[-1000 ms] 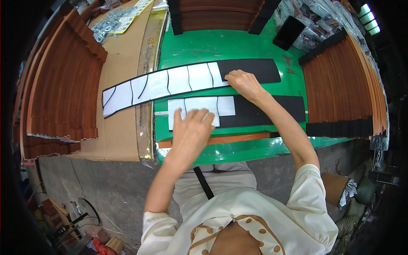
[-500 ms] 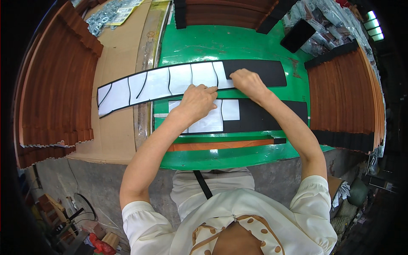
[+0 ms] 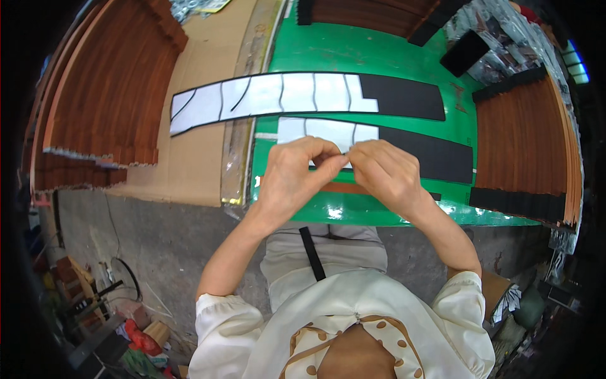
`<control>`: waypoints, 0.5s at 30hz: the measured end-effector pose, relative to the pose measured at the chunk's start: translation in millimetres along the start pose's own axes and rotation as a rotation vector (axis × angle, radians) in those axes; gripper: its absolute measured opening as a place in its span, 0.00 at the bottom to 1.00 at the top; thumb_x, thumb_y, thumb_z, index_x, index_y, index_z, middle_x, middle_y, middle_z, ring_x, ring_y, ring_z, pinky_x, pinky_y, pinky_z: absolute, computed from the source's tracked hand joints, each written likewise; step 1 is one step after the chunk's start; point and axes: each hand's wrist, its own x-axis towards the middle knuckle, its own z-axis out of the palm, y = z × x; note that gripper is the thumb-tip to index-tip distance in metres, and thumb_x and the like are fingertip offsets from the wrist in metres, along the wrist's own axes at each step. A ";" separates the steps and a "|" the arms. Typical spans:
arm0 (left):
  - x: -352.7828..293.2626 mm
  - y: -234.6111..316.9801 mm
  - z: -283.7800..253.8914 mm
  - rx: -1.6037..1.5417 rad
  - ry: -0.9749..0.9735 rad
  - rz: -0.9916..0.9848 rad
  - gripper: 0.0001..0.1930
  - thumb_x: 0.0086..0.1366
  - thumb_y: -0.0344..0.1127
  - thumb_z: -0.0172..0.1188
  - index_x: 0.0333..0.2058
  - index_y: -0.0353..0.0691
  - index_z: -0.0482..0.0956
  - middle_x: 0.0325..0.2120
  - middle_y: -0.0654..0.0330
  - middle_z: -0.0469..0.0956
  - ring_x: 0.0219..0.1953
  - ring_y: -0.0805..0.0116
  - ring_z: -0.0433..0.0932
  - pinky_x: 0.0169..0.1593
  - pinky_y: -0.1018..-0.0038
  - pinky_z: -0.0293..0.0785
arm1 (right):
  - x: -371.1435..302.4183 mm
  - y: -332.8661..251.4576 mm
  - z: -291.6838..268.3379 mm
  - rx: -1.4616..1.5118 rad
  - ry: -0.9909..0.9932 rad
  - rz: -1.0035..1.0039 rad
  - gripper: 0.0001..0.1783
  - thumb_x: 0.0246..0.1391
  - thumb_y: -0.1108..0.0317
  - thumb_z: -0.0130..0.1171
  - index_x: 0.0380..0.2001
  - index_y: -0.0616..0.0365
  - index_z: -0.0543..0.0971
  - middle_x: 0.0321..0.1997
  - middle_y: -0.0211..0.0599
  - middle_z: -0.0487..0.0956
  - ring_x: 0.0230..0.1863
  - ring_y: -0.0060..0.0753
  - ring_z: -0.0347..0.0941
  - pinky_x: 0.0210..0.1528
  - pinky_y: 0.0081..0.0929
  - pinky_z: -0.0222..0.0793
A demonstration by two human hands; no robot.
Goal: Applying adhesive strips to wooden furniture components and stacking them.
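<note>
My left hand (image 3: 295, 174) and my right hand (image 3: 388, 174) meet fingertip to fingertip above the near strip. Both are closed in a pinch; whatever is between the fingertips is too small to make out. Under and beyond them lies the near strip (image 3: 432, 155), black on its right part, white on its left, and partly covered by my hands. Farther off rests a longer, slightly curved strip (image 3: 265, 95) with white sections, dark lines across them and a black right end. An orange-brown strip (image 3: 344, 187) shows below my fingers, mostly hidden.
Stacks of reddish-brown slatted pieces stand at the left (image 3: 110, 82), the right (image 3: 521, 139) and the far side (image 3: 372, 16). A dark phone-like slab (image 3: 464, 53) leans against plastic-wrapped parts (image 3: 505, 54). Cardboard (image 3: 196, 151) borders the green tabletop (image 3: 328, 50).
Both hands have left the far strip and come together nearer my body. The left was laid on that strip, the right pinching by its white end. The whole view has shifted.
</note>
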 end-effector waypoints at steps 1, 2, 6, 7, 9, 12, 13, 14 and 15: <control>-13.3 -0.8 0.0 -0.048 0.034 0.000 0.08 0.54 0.29 0.64 0.32 0.32 0.80 0.26 0.57 0.80 0.26 0.73 0.77 0.32 0.77 0.71 | -2.2 -11.5 -1.6 0.021 -0.015 -0.006 0.14 0.33 0.79 0.62 0.30 0.63 0.76 0.31 0.39 0.77 0.30 0.39 0.76 0.29 0.28 0.74; -25.5 -2.1 -0.6 -0.099 0.065 0.007 0.08 0.53 0.27 0.64 0.32 0.32 0.80 0.26 0.58 0.80 0.26 0.73 0.77 0.32 0.78 0.72 | -5.6 -20.4 -1.7 0.031 -0.014 -0.008 0.14 0.33 0.79 0.62 0.30 0.63 0.76 0.31 0.39 0.77 0.30 0.39 0.76 0.29 0.28 0.74; -75.0 -11.8 -2.3 -0.058 0.113 0.058 0.10 0.48 0.23 0.65 0.32 0.33 0.79 0.25 0.59 0.79 0.27 0.73 0.78 0.30 0.79 0.73 | -16.3 -48.2 -0.4 0.356 -0.197 0.129 0.14 0.35 0.79 0.62 0.32 0.63 0.77 0.34 0.39 0.77 0.34 0.39 0.76 0.33 0.31 0.74; -84.9 -16.6 -3.9 -0.059 0.115 0.055 0.10 0.48 0.23 0.65 0.32 0.33 0.79 0.25 0.59 0.79 0.27 0.73 0.78 0.30 0.79 0.73 | -14.9 -54.4 0.4 0.406 -0.219 0.124 0.15 0.34 0.80 0.62 0.32 0.63 0.77 0.34 0.39 0.77 0.34 0.39 0.76 0.34 0.31 0.74; -101.1 -25.8 -8.9 -0.039 0.099 0.107 0.12 0.49 0.23 0.65 0.35 0.33 0.78 0.26 0.57 0.79 0.27 0.70 0.79 0.29 0.77 0.75 | -15.0 -65.2 4.1 0.455 -0.248 0.120 0.15 0.34 0.80 0.62 0.32 0.63 0.77 0.33 0.39 0.77 0.35 0.39 0.76 0.34 0.31 0.74; -112.4 -29.6 -15.8 -0.055 0.107 0.089 0.12 0.49 0.22 0.65 0.35 0.33 0.79 0.27 0.58 0.79 0.28 0.71 0.79 0.30 0.77 0.75 | -19.1 -75.3 13.0 0.464 -0.307 0.103 0.16 0.33 0.80 0.65 0.33 0.62 0.78 0.32 0.38 0.77 0.35 0.38 0.75 0.34 0.31 0.74; -115.5 -30.5 -17.6 -0.058 0.109 0.087 0.12 0.49 0.22 0.65 0.35 0.33 0.79 0.27 0.58 0.79 0.28 0.71 0.79 0.30 0.77 0.75 | -20.4 -77.1 15.8 0.435 -0.311 0.093 0.17 0.33 0.78 0.66 0.33 0.62 0.78 0.32 0.37 0.76 0.35 0.37 0.75 0.35 0.30 0.74; -117.9 -31.8 -19.2 -0.102 0.097 0.046 0.12 0.49 0.22 0.64 0.35 0.33 0.79 0.27 0.58 0.79 0.27 0.72 0.78 0.31 0.78 0.75 | -20.6 -78.6 18.1 0.405 -0.314 0.082 0.17 0.33 0.77 0.67 0.32 0.62 0.78 0.32 0.37 0.76 0.35 0.37 0.74 0.35 0.30 0.74; -119.9 -33.2 -20.7 -0.145 0.084 0.006 0.12 0.49 0.21 0.64 0.35 0.33 0.79 0.26 0.58 0.79 0.27 0.72 0.78 0.32 0.79 0.75 | -19.5 -81.0 20.0 0.405 -0.318 0.080 0.17 0.33 0.77 0.67 0.32 0.62 0.78 0.32 0.37 0.76 0.35 0.37 0.74 0.35 0.30 0.74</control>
